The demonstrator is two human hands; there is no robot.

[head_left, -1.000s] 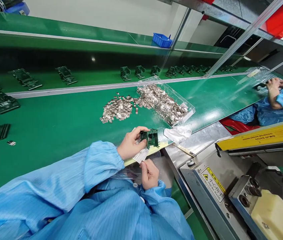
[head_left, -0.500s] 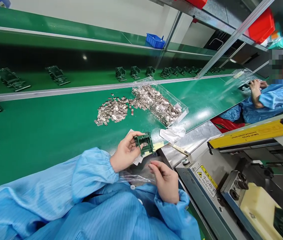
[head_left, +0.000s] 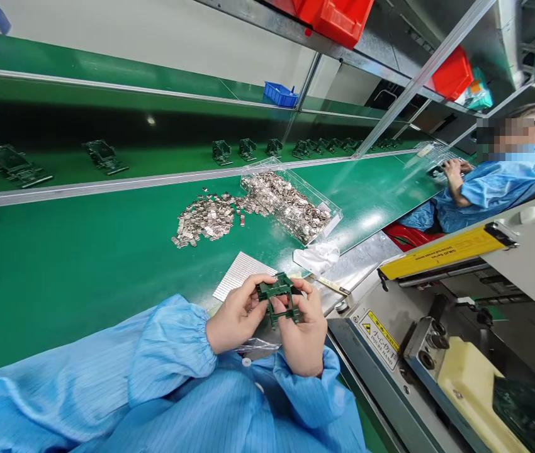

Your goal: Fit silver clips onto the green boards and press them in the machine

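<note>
A small dark green plastic part [head_left: 277, 294] is held between both my hands at the near edge of the green table [head_left: 83, 264]. My left hand [head_left: 236, 314] grips its left side, fingers curled round it. My right hand [head_left: 301, 333] pinches its right side with thumb and fingers. Just behind the hands a white ribbed sheet [head_left: 239, 272] lies flat on the table. A loose heap of small silvery metal pieces [head_left: 206, 217] lies farther back, spilling from a clear plastic box [head_left: 291, 201] full of the same pieces.
A white cloth [head_left: 317, 257] lies right of the sheet. A grey machine [head_left: 437, 352] with a yellow bar and warning label stands at the right. Several green parts ride the far conveyor [head_left: 107, 157]. Another person in blue [head_left: 489, 182] works at the far right.
My right hand has come up from my lap and taken hold of the green part. The part has moved nearer to me, uncovering the white ribbed sheet.
</note>
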